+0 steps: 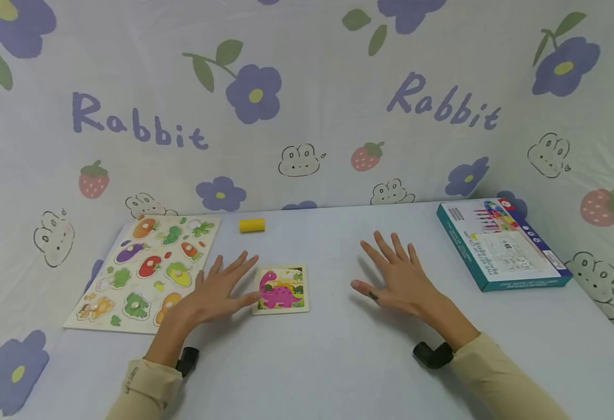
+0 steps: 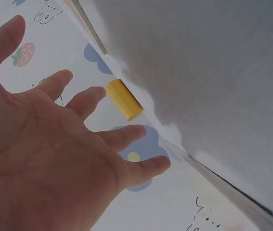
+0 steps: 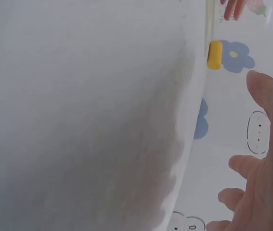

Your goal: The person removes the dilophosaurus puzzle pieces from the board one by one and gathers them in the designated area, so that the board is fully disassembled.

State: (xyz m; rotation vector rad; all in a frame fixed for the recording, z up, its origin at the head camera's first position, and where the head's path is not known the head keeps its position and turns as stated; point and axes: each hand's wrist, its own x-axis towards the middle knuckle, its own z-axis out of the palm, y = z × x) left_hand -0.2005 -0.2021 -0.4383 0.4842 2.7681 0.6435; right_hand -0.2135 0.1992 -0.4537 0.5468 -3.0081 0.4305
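Fingers spread, my left hand (image 1: 217, 294) hovers over the table between a vegetable puzzle board (image 1: 149, 266) and a small square dinosaur puzzle (image 1: 283, 294). Its thumb overlaps the dinosaur puzzle's left edge in the head view; I cannot tell whether they touch. The left wrist view has this hand (image 2: 54, 149) with an empty palm. My right hand (image 1: 398, 280) is also spread above the white table, right of the dinosaur puzzle, holding nothing. Part of that hand (image 3: 271, 149) shows at the right edge of the right wrist view. The dinosaur is pink.
A yellow cylinder (image 1: 252, 225) lies near the table's back edge, beyond the dinosaur puzzle. At the back right lies a flat box (image 1: 506, 245) with teal sides. Printed cloth (image 1: 307, 105) hangs behind the table. Each wrist wears a black camera mount (image 1: 432, 354).
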